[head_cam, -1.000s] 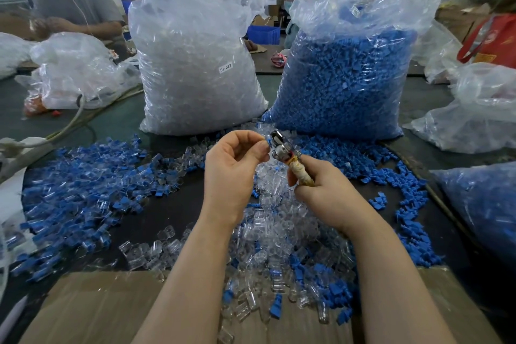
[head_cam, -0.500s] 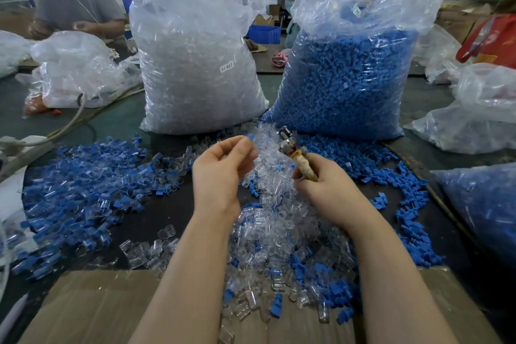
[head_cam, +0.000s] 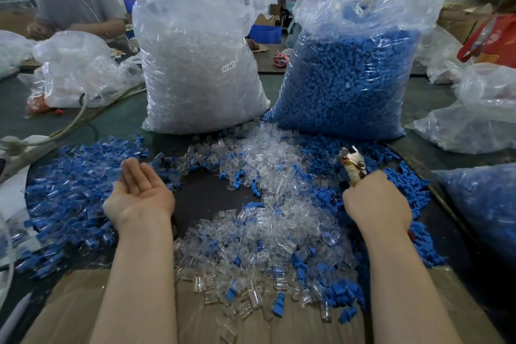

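Fingers (head_cam: pixel 134 173) of the left hand (head_cam: pixel 139 193) are laid out straight, palm up, with nothing in them. The hand sits at the inner edge of the heap on the left. The right hand (head_cam: pixel 377 201) is the opposite, wrapped tight round the taped handle of a small tool (head_cam: pixel 352 160). Its metal head pokes up and away from the person, above the blue bits on the right.

Biggest stuff first: two fat plastic sacks stand at the back of the table (head_cam: pixel 212 190), the clear-parts bag (head_cam: pixel 195 64) on the left and the blue-parts bag (head_cam: pixel 349 72) just beside it. In front, the left heap (head_cam: pixel 69 190) looks like blue and clear pieces mixed or joined, can't tell which. The middle is a spread of clear caps (head_cam: pixel 273 220), and loose blue pieces (head_cam: pixel 402 184) trail down the right. Some of both lie on the cardboard (head_cam: pixel 69 310) at the near edge.

What could go wrong, imo: the heaps run into each other at the back, so one sweep of a forearm would likely mix them up. The caps on the cardboard could slide off the front. And if the empty hand brings a piece up to that metal head in a hurry, a finger could get pinched.
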Available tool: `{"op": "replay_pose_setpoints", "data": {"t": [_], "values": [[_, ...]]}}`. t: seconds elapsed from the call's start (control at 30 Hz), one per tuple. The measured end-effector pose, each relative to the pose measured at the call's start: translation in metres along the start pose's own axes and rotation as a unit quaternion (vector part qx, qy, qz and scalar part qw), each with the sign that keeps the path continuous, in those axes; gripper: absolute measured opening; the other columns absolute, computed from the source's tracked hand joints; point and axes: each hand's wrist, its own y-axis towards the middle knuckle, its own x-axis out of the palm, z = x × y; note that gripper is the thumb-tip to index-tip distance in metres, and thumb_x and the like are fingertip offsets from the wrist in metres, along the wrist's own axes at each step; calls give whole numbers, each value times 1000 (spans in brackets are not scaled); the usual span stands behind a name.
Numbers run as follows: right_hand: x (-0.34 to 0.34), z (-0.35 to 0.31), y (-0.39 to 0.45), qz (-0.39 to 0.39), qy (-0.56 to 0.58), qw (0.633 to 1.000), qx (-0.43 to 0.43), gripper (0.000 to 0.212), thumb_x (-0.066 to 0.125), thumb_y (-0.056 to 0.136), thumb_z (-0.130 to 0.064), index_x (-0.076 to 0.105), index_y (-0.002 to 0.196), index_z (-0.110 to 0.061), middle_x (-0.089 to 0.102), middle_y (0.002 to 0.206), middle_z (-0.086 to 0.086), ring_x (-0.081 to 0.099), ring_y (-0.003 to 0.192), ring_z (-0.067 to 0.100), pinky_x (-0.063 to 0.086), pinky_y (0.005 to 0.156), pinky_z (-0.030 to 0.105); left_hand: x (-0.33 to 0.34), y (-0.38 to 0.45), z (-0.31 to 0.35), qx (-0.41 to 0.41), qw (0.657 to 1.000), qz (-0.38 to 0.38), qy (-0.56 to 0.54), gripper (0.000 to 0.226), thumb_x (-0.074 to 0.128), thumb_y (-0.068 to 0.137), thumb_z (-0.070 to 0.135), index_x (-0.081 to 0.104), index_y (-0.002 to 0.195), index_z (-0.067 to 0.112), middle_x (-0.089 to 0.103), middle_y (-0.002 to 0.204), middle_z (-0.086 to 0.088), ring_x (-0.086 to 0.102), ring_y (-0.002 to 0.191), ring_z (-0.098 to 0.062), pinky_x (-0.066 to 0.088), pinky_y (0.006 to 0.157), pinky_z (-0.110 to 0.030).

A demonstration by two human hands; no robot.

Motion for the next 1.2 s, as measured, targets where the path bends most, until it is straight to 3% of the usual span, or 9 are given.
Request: {"op": "replay_pose_setpoints", "data": {"t": [0.13, 0.23, 0.37, 0.5, 0.6, 0.67, 0.83, 1.03, 1.2], "values": [[3, -3, -2, -30, -38, 999, 4, 51, 55, 95, -28, 36, 134, -3, 34, 139, 20, 54, 105, 40, 39, 70, 43, -1, 1, -3, -42, 998, -39, 28, 34, 36, 106, 30, 59, 109, 5, 76, 85, -7, 74, 72, -14, 57, 64, -25], [5, -5, -3, -25, -43, 998, -32, 46, 55, 94, -26, 39, 133, -8, 39, 135, 19, 55, 108, 40, 38, 72, 42, 0, -5, -15, -67, 943, -93, 313, 20, 49, 101, 22, 65, 106, 11, 76, 83, 1, 69, 63, -6, 53, 64, -20], [4, -7, -5, -21, -43, 997, -66, 39, 56, 92, -22, 40, 126, -10, 53, 123, 17, 58, 101, 37, 40, 70, 40, -7, -17, -40, 18, 686, -184, 703, 10, 62, 94, 17, 68, 100, 21, 73, 89, 5, 65, 79, -7, 48, 68, -23], [2, -6, -5, -15, -39, 995, -86, 25, 55, 91, -20, 44, 112, -12, 58, 111, 13, 51, 83, 31, 41, 66, 37, -22, -17, -53, 114, 411, -266, 865, 16, 63, 94, 22, 63, 106, 32, 63, 98, 10, 59, 84, -6, 47, 69, -25], [2, -6, -5, -12, -37, 995, -87, 24, 55, 91, -20, 47, 111, -11, 58, 110, 12, 49, 81, 30, 42, 67, 37, -29, -13, -59, 146, 281, -313, 896, 35, 59, 96, 22, 57, 128, 36, 53, 111, 2, 57, 91, -13, 48, 80, -30], [2, -7, -5, -10, -36, 995, -90, 18, 55, 91, -20, 48, 106, -12, 57, 105, 11, 48, 80, 29, 41, 67, 36, -32, -14, -62, 149, 236, -328, 903, 43, 58, 97, 23, 52, 137, 38, 48, 122, -3, 56, 101, -20, 49, 88, -34], [2, -7, -5, -2, -23, 996, -85, 13, 57, 90, -21, 46, 93, -14, 42, 73, 2, 42, 67, 25, 37, 63, 34, -35, -18, -64, 181, 257, -321, 893, 27, 73, 87, 29, 67, 113, 32, 55, 113, 1, 57, 99, -16, 49, 87, -32], [3, -6, -3, 28, 13, 994, -103, 11, 57, 88, -23, 48, 84, -18, 46, 69, 1, 40, 57, 19, 31, 52, 31, -35, -21, -63, 189, 300, -316, 880, 6, 74, 85, 22, 71, 82, 26, 68, 83, 10, 60, 74, -3, 51, 70, -26], [2, -7, 0, 59, 94, 983, -146, 15, 61, 90, -34, 55, 86, -21, 52, 71, -4, 45, 61, 18, 32, 55, 32, -27, -25, -65, 142, 448, -328, 820, 6, 77, 83, 23, 73, 80, 28, 71, 71, 11, 66, 66, 2, 47, 60, -10]]}}
